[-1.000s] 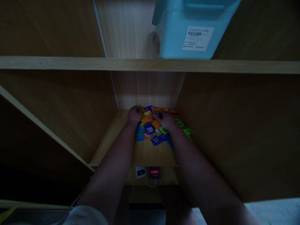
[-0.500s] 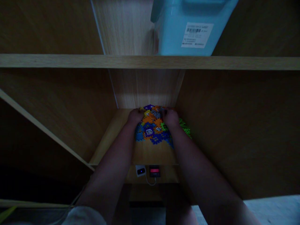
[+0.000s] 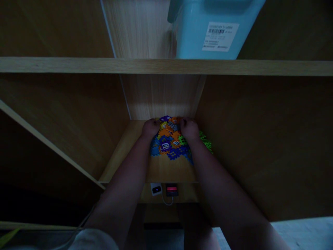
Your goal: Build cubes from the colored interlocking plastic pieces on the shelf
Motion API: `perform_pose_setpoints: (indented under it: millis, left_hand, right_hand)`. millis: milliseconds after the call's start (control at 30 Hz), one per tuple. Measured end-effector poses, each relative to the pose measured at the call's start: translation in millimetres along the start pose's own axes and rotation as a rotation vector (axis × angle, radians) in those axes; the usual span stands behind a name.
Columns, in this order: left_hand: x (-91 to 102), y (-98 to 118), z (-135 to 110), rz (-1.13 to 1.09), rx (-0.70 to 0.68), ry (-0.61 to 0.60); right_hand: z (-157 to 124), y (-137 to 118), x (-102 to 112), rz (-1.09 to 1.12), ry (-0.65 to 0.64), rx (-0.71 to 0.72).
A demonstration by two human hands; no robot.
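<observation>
A heap of colourful interlocking plastic tiles (image 3: 169, 144), orange, blue, purple and green, lies at the back of a low wooden shelf compartment (image 3: 158, 170). Both my arms reach deep into it. My left hand (image 3: 150, 127) rests on the heap's left far side with its fingers curled down into the tiles. My right hand (image 3: 189, 129) sits on the right far side, fingers likewise bent around the pieces. The two hands flank the top of the pile. Light is dim, so the fingertips are hard to see.
A wooden shelf board (image 3: 166, 66) crosses the view above the compartment; a light blue plastic bin (image 3: 208, 27) with a white barcode label stands on it. Wooden side walls close in left and right. Two small devices with lit indicators (image 3: 163, 190) sit below the shelf's front edge.
My right hand has shifted from the middle of the heap out to its right far side. My left hand has stayed nearly in place.
</observation>
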State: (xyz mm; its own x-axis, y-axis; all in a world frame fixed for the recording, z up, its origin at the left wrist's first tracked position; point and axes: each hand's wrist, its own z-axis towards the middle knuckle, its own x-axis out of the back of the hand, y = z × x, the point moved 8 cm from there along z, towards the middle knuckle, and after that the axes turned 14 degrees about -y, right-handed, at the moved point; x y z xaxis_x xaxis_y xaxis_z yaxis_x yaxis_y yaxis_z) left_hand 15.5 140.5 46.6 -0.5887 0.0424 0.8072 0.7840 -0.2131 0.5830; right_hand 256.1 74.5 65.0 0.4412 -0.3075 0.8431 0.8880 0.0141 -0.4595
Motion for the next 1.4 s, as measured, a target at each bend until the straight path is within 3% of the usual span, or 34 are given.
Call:
perform_pose_setpoints:
  millis: [167,333,500,667,800,900,1000,1200,1400]
  left_hand:
    - [1.1,4,-1,0.035,-0.020,0.001]
    - [0.0,9,-3,0.023,-0.054,-0.007]
    - [1.3,12,-6,-0.012,-0.101,0.030]
    - [4.1,16,-9,-0.125,-0.162,0.079]
    - [-4.9,26,-11,-0.379,-0.236,-0.025]
    - [-11.2,35,-13,-0.576,-0.282,-0.118]
    - [-10.4,39,-14,-0.684,-0.322,-0.131]
    - [-10.2,32,-8,-0.781,-0.337,-0.082]
    - [0.8,14,-4,-0.727,-0.280,0.143]
  right_hand:
    - [-2,-13,-3,0.093,0.003,0.161]
    - [-11,-39,-18,0.171,-0.154,0.462]
    - [-10,-42,-23,0.179,-0.241,0.473]
    - [-9,-43,-11,0.169,-0.149,0.461]
    - [-14,-47,0,0.182,-0.036,0.465]
    - [-19,-56,0,0.184,-0.036,0.534]
    - [-21,-61,-4,0.169,-0.047,0.570]
    - [-23,-60,-2,0.261,0.067,0.702]
    - [-26,-62,6,0.257,0.110,0.679]
